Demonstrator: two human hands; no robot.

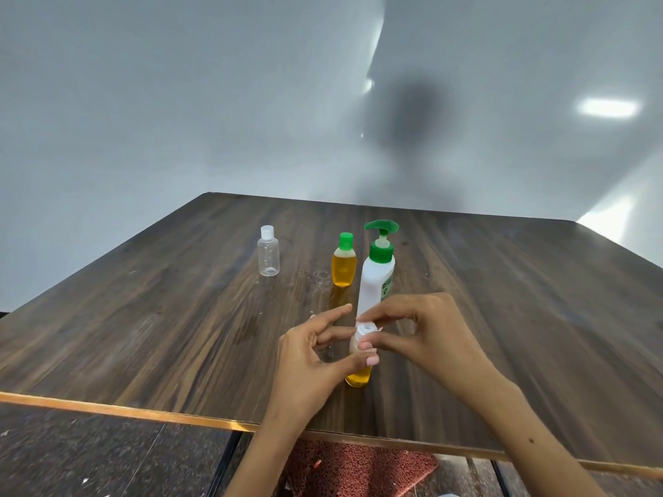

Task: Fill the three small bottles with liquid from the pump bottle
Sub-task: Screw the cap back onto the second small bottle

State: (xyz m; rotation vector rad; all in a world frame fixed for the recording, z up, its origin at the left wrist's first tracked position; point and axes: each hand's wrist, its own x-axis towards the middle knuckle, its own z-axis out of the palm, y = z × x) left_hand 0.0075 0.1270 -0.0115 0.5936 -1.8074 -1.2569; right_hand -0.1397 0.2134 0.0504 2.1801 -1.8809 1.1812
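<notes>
Wood-grain table carried everything, and both hands worked near its front edge. Just behind the grip stood the pump bottle, white with a green head, upright and almost touching the right fingers. Beside it, a little farther back and to the left, stood a small bottle with a green cap, full of amber liquid and closed. Well to the left of the grip stood the clear bottle, white-capped and empty.

Between the hands was the third small bottle, amber at its base. The left hand curled round its body, thumb across the front; the right hand pinched the white cap at its top between fingertips.

Judging by this, two bottles were filled and the step in hand was closing the second; whether the cap was fully seated could not be told. Next would come setting it down, then uncapping the clear bottle and bringing it under the pump spout.
</notes>
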